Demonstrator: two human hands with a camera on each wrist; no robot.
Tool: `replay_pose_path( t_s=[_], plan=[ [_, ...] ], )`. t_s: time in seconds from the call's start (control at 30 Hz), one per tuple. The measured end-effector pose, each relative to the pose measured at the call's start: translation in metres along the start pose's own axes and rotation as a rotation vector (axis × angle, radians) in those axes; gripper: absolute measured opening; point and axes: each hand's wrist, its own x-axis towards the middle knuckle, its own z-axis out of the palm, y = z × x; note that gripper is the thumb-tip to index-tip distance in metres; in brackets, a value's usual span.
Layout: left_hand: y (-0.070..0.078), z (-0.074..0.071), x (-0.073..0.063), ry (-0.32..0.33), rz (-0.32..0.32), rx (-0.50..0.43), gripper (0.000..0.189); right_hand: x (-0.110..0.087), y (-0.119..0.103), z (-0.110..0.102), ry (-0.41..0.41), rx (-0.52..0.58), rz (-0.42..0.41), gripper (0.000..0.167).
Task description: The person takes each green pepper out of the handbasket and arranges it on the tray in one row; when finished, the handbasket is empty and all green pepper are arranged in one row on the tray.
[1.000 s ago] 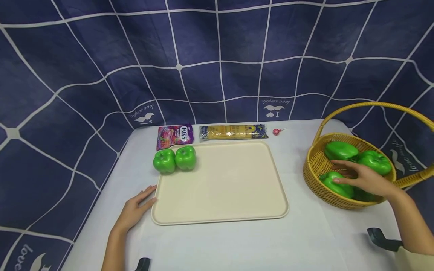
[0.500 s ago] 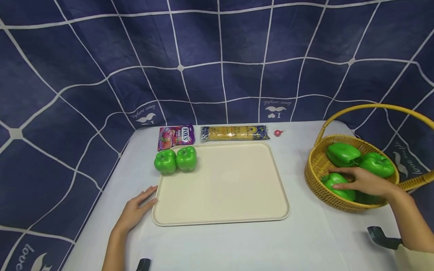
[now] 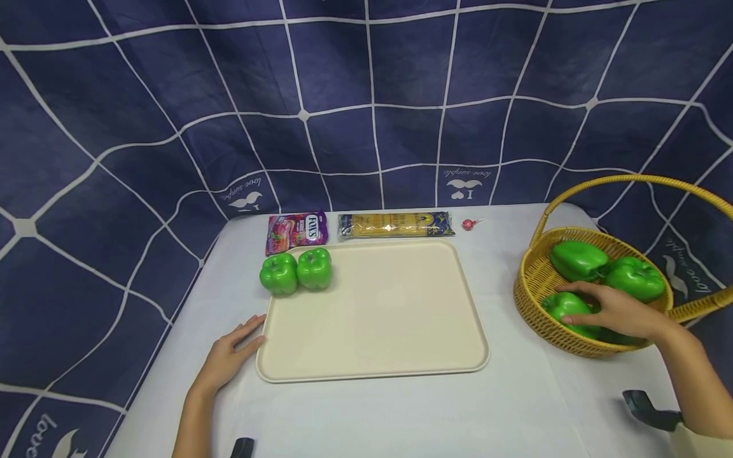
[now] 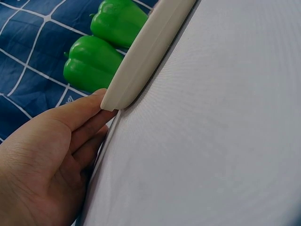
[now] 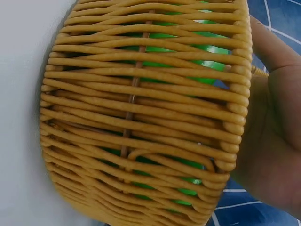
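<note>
My left hand [image 3: 224, 357] rests at the left edge of the beige tray [image 3: 378, 312], its fingertips touching the rim; the left wrist view shows the fingers fairly straight against the tray's side [image 4: 148, 52]. Inside the wicker basket [image 3: 529, 312], my right hand [image 3: 621, 310] grips a green bell pepper [image 3: 564, 305], thumb on the near side and fingers over the far side. Another bell pepper [image 3: 578, 259] and a third one [image 3: 634, 278] lie behind that hand. The right wrist view shows mostly the basket wall [image 5: 141, 103], which hides the fingertips.
Two green bell peppers [image 3: 279, 273] sit together at the tray's far left corner. Behind the tray lie a purple candy bag [image 3: 296, 232], a pasta packet [image 3: 395, 225] and a red lollipop [image 3: 469, 224]. The basket's tall handle [image 3: 647, 179] arches above it.
My right hand has lowered onto the near bell pepper in the basket, and its fingers have closed round it. My left hand has stayed at the tray's edge.
</note>
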Motion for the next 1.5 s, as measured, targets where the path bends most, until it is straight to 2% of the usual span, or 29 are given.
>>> replay_pose_path(
  t_s=[0.3, 0.53, 0.87, 1.07, 1.5],
  plan=[
    [0.000, 0.000, 0.000, -0.001, 0.010, 0.003, 0.053, -0.004, 0.000, 0.000, 0.041, 0.053, 0.035, 0.056],
    [0.000, 0.000, 0.000, -0.005, 0.005, -0.002, 0.054, -0.007, 0.005, -0.001, 0.057, 0.071, 0.030, 0.053],
    [-0.001, -0.001, 0.000, -0.011, -0.011, 0.000, 0.054, -0.013, 0.007, -0.003, 0.034, 0.054, 0.015, 0.069],
    [0.000, 0.000, 0.000, -0.011, -0.014, -0.006, 0.054, -0.014, 0.009, -0.003, 0.033, 0.068, -0.015, 0.069],
    [-0.001, 0.000, 0.000, -0.009, 0.005, -0.003, 0.054, -0.018, 0.007, -0.002, 0.077, 0.049, 0.006, 0.068]
  ],
)
